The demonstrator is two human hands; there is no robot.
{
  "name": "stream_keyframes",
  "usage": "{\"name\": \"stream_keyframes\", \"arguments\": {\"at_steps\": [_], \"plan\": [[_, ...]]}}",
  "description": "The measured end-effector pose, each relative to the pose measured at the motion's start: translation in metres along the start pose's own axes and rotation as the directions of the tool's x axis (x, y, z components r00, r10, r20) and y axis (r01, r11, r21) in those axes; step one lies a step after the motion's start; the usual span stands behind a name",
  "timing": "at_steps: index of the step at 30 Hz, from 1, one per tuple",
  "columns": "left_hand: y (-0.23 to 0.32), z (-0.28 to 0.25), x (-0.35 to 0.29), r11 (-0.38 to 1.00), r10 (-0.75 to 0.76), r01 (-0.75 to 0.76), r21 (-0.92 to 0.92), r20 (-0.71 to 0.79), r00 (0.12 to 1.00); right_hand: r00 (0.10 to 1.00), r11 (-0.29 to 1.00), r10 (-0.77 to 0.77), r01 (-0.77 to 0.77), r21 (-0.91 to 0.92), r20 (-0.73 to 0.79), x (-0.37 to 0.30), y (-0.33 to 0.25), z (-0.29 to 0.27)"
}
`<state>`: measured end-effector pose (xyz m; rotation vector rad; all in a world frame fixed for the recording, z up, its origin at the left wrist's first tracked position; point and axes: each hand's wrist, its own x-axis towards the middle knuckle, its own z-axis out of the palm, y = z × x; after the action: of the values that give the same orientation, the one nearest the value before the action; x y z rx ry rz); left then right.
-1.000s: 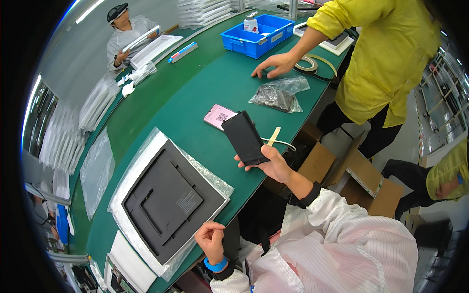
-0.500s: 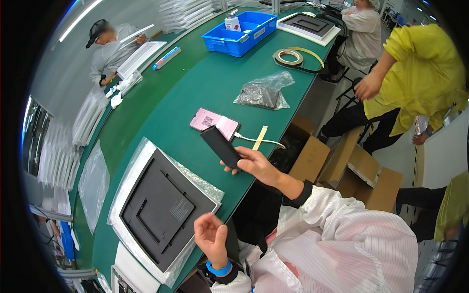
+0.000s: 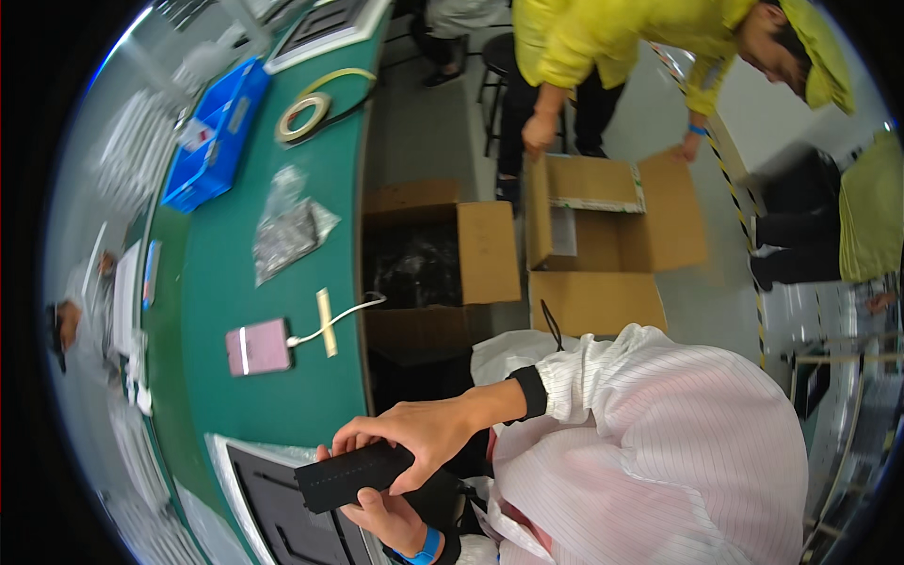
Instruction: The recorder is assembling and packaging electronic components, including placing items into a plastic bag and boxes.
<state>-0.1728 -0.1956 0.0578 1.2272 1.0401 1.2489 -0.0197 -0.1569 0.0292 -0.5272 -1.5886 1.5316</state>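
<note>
A flat black rectangular plastic piece point(image 3: 344, 478) is between my two hands, above the near edge of the bench. My right hand point(image 3: 424, 428) grips its right end from above, thumb on the near side. From below, my left hand point(image 3: 391, 518) supports it with the thumb against its lower edge; its other fingers are mostly hidden. Under it lies a black panel with a white frame point(image 3: 273, 508) on clear plastic wrap. Farther along the bench, a pink phone point(image 3: 258, 348) is plugged into a white cable point(image 3: 334, 318), which crosses a yellowish strip point(image 3: 326, 322).
On the green bench point(image 3: 217, 405) are a clear bag of dark parts point(image 3: 292, 231), tape rolls point(image 3: 303, 118) and a blue bin point(image 3: 221, 141). Right of the bench stands an open carton point(image 3: 490, 254) with dark plastic inside. A person in yellow point(image 3: 612, 42) handles another carton point(image 3: 678, 217).
My view has swung to the right. My left hand, empty before, has come to the black piece that my right hand held alone. The person in yellow now holds the carton's flaps.
</note>
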Motion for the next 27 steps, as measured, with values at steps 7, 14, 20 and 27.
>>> {"name": "stream_keyframes", "arguments": {"at_steps": [7,14,20,27], "plan": [[-0.020,0.037,0.012,0.991,-0.060,0.044,0.124,0.129,0.990,0.976,0.999,-0.032,0.033,0.003,-0.214,-0.055,0.009,-0.019],[-0.032,0.059,0.012,0.994,-0.109,0.110,0.007,0.171,0.979,0.962,0.994,0.092,-0.104,-0.032,-0.257,-0.087,0.010,-0.030],[-0.024,0.058,0.005,0.995,-0.093,0.089,0.037,0.119,0.989,0.986,0.999,0.034,-0.039,-0.030,-0.166,-0.085,0.015,-0.027],[-0.018,0.035,0.009,0.999,0.012,-0.014,0.040,0.046,0.999,0.996,0.996,0.064,-0.060,0.068,-0.062,-0.059,0.018,-0.016]]}}
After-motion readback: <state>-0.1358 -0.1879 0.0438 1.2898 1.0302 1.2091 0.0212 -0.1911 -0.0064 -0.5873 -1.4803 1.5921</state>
